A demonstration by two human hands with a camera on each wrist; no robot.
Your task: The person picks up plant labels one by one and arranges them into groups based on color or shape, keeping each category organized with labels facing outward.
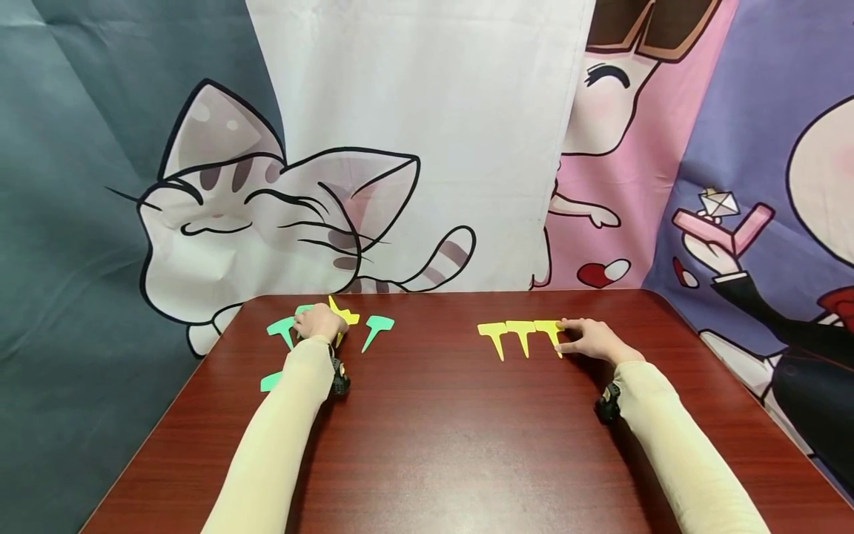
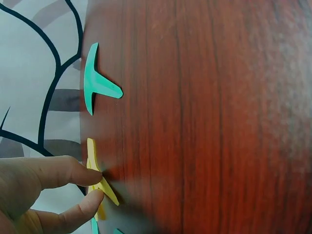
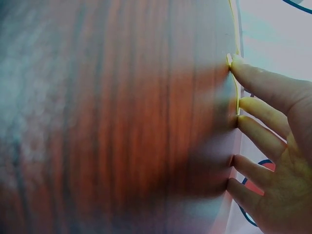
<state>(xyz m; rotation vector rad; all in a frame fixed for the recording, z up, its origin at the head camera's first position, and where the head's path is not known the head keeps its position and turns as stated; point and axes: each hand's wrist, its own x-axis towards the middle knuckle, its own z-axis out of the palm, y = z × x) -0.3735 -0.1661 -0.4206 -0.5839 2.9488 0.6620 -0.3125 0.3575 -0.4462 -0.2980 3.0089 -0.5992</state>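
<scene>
Here, a flat yellow piece (image 2: 110,192) is pinched by the left hand (image 1: 320,323), thumb and finger nearly together, near the far-left corner of the glossy wooden worktop (image 1: 454,445), beside green T-shapes (image 1: 380,324). Toward the far edge, the right hand (image 1: 595,340), fingers spread, touches the rightmost of three yellow T-shapes (image 1: 523,328), tapered stems pointing nearward.

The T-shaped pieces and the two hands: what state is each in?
Left hand: pinching a yellow piece, perhaps with another beneath.
Right hand: touching the right end of the yellow row.
Yellow row: three pieces lying side by side.
Right green piece: lying apart.
Left green piece: lying flat.
Back green piece: partly hidden by the left hand.
Near green piece: partly hidden by the left sleeve.
</scene>
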